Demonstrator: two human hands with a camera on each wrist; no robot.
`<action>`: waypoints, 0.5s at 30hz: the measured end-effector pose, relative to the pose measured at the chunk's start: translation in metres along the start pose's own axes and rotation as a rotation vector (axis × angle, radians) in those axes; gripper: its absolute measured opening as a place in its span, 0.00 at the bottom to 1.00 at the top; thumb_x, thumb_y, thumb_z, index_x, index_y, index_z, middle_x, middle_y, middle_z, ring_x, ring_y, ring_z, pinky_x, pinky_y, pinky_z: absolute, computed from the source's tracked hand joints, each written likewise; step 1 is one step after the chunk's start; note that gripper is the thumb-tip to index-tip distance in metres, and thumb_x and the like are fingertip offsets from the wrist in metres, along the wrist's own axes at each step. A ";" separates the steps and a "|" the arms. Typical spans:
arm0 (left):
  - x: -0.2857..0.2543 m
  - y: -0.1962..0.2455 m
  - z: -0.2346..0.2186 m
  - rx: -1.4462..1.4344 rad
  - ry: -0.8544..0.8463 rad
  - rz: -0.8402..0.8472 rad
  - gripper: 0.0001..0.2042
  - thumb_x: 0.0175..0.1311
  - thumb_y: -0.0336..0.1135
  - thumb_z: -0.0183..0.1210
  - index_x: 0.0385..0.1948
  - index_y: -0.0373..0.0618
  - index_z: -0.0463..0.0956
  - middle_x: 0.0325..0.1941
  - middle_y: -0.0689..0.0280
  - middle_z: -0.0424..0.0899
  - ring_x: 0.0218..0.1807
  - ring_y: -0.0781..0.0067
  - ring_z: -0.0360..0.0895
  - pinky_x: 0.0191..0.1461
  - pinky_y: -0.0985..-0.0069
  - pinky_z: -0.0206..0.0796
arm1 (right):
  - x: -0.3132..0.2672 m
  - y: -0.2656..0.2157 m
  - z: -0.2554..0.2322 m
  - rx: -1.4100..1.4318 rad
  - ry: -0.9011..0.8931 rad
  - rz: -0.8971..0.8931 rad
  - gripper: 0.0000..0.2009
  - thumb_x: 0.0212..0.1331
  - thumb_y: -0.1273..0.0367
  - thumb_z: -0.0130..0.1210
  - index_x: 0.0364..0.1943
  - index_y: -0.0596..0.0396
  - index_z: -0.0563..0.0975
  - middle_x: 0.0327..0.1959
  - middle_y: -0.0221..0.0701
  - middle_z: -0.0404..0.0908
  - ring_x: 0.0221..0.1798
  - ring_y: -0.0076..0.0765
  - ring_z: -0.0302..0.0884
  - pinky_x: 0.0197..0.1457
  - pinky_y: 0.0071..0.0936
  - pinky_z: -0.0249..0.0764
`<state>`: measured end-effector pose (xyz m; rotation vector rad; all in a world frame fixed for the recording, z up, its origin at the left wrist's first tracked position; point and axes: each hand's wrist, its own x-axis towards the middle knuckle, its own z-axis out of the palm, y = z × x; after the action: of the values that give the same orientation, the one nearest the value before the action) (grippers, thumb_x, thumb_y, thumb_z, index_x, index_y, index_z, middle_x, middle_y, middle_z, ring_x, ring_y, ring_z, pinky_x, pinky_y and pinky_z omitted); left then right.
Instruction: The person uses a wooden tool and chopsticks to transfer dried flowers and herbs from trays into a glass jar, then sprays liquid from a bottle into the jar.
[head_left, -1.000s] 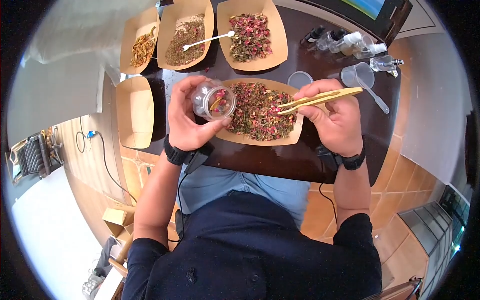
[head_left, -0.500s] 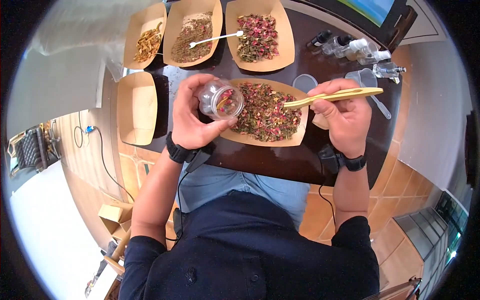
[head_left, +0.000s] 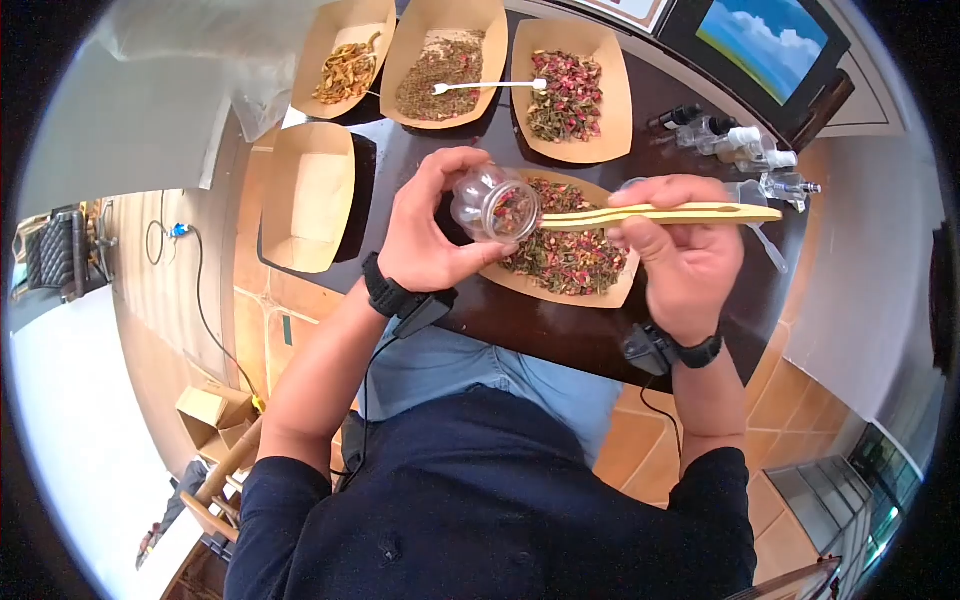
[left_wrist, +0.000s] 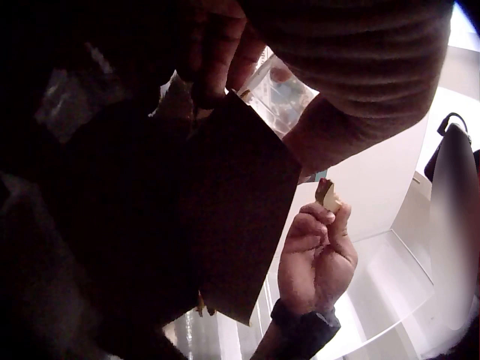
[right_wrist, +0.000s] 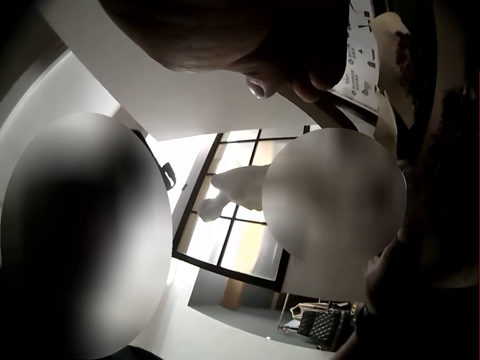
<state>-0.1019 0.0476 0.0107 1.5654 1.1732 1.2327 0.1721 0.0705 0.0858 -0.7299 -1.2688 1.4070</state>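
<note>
The left hand [head_left: 425,225] grips a clear ribbed jar [head_left: 487,203] tilted with its mouth toward the right hand; petals and dried bits show inside. Pinched in the right hand [head_left: 690,255] are yellowish tweezers [head_left: 690,213], held level, their tips at the jar's mouth. Whether the tips hold anything cannot be told. Beneath both lies a paper tray [head_left: 622,293] of mixed dried petals and leaves. The left wrist view is mostly dark, with the right hand [left_wrist: 315,262] raised beyond a tray edge. In the right wrist view the right hand [right_wrist: 225,37] is dim at the top.
An empty paper tray [head_left: 310,200] stands at left. Behind are trays of yellowish pieces [head_left: 348,72], brown bits [head_left: 450,75] and rose petals [head_left: 568,95], with a white stick [head_left: 490,86] across two. Small bottles [head_left: 735,138] and a clear cup with a spoon [head_left: 768,245] lie at right.
The tweezers have moved from over the mixed tray to the jar's mouth, and their arms have come together. The view has shifted, so the trays and jar appear farther right.
</note>
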 end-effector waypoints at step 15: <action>-0.001 0.007 -0.006 0.024 -0.097 -0.126 0.49 0.46 0.28 0.84 0.74 0.35 0.65 0.69 0.56 0.77 0.71 0.64 0.78 0.76 0.65 0.72 | 0.010 -0.010 -0.026 -0.219 -0.035 0.094 0.13 0.70 0.76 0.68 0.54 0.60 0.77 0.49 0.37 0.87 0.54 0.29 0.87 0.57 0.27 0.83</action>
<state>-0.1062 0.0456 0.0188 1.5274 1.2085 1.0536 0.1969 0.0866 0.0907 -0.9269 -1.4473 1.3740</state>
